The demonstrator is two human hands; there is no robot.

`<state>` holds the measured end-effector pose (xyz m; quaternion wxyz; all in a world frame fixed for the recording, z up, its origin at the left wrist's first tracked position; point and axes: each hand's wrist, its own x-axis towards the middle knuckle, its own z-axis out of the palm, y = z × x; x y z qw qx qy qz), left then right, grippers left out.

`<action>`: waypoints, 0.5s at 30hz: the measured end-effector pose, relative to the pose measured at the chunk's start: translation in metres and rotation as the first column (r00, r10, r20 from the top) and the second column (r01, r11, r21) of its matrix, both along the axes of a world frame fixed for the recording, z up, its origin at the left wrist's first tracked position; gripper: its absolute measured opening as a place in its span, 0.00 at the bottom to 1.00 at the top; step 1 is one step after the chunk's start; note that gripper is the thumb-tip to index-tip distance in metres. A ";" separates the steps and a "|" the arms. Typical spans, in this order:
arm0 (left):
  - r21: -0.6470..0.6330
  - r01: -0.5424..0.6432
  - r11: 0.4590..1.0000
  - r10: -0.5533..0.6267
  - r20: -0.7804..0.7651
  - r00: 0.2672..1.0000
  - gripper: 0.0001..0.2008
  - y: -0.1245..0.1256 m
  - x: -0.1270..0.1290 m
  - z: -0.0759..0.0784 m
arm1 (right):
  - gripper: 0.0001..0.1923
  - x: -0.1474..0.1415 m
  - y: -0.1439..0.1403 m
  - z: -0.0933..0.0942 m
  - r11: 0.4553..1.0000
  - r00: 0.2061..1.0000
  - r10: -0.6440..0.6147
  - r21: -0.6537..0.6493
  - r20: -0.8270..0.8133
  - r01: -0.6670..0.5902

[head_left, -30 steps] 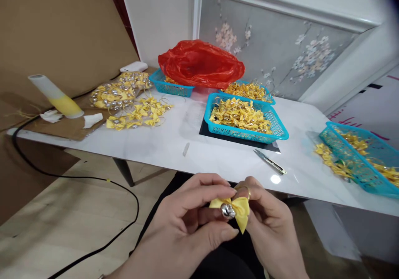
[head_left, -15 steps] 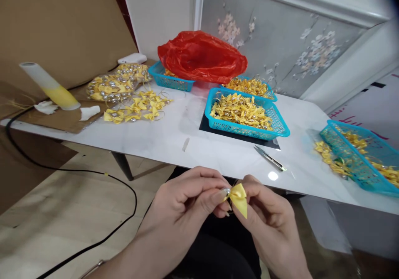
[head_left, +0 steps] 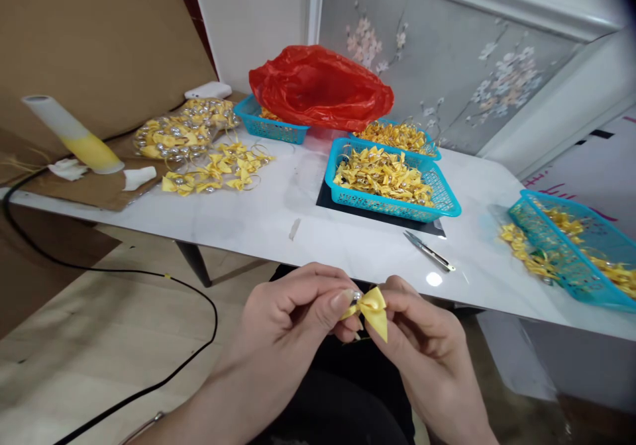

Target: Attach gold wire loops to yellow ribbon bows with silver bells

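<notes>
Between my two hands, in front of the table edge, is a small yellow ribbon bow (head_left: 373, 310). My left hand (head_left: 298, 329) is closed, thumb and fingers pinching the bow's left part beside a shiny silver bead (head_left: 356, 296). With thumb and forefinger my right hand (head_left: 422, 346) grips the bow's right side. A thin strand shows just below the fingers; its full run is hidden. On the table beyond lie small thread snips (head_left: 430, 251), touched by neither hand.
A blue basket (head_left: 395, 206) heaped with yellow bows stands mid-table, others behind it. At right a tilted blue basket (head_left: 561, 249) has bows beside it. A red plastic bag (head_left: 320, 91), loose bows (head_left: 218, 170), a bagged pile (head_left: 173, 137) and a yellow-white tube (head_left: 74, 137) occupy the back and left.
The bow has shifted slightly left and up with my hands. More of its yellow ribbon shows by my left thumb, and the bead now sits above it.
</notes>
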<state>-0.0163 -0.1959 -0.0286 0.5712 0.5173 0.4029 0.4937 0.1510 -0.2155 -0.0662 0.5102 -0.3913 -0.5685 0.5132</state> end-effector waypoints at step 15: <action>0.115 0.047 0.992 -0.038 -0.079 0.996 0.15 -0.008 -0.006 -0.002 | 0.11 -0.002 0.003 -0.001 0.975 0.983 -0.132 0.198 0.131 0.104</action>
